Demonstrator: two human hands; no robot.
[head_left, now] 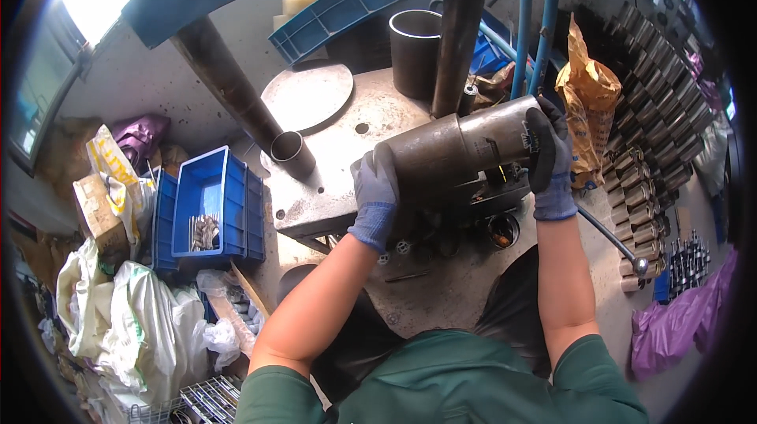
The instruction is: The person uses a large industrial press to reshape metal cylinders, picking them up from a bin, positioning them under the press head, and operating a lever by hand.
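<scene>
A large dark steel cylinder (pixel 430 144), stepped to a narrower, shinier right part, lies tilted between my hands above the metal worktable (pixel 335 191). My left hand (pixel 374 191), in a grey-blue glove, is closed against its wider left end. At the narrower end, my right hand (pixel 552 157) wraps round the rim, its dark-coated fingers curled over it. Some fingertips are hidden by the cylinder. A short steel tube (pixel 292 157) stands on the table left of my left hand. Beyond the cylinder, a wider steel pipe (pixel 413 61) stands upright.
Two dark columns (pixel 229 81) rise from the table beside a round metal plate (pixel 309 97). A ball-ended lever (pixel 609 239) sticks out at right, near stacked steel tubes (pixel 662 100) and a torn paper bag (pixel 587 108). A blue crate (pixel 244 207) holds small metal parts.
</scene>
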